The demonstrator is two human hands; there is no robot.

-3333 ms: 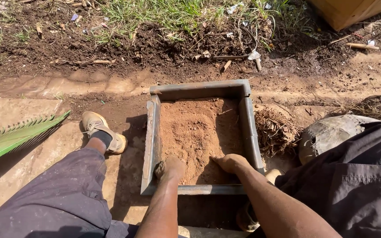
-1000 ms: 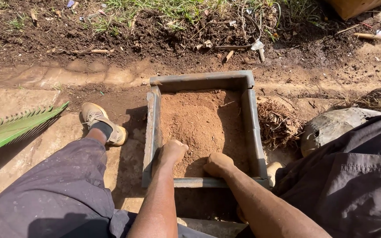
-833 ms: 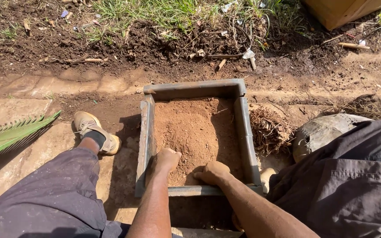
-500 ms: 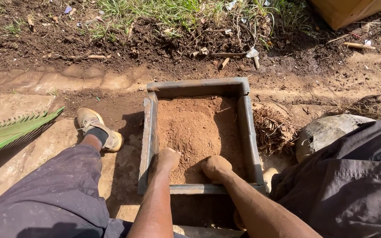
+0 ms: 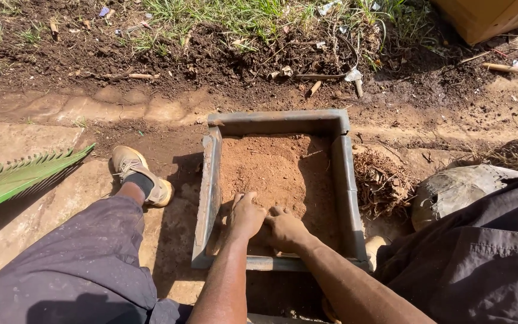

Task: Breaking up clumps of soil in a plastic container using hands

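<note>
A grey square metal mould frame (image 5: 211, 180) lies on the ground between my legs, filled with reddish-brown soil (image 5: 277, 171). My left hand (image 5: 246, 216) and my right hand (image 5: 285, 228) rest side by side on the soil near the frame's near edge, fingers curled and pressing down into it. The two hands touch each other. Neither holds a separate object; some soil may be under the fingers.
My left foot in a tan shoe (image 5: 136, 174) sits left of the frame. A green palm frond (image 5: 13, 183) lies at the far left. Dry roots (image 5: 382, 183) and a worn sack (image 5: 463, 189) lie right of the frame. Dark earth and grass (image 5: 229, 24) lie beyond.
Both hands have come together at the middle of the frame's near side, after being apart on the soil. The soil surface looks a little more pressed there.
</note>
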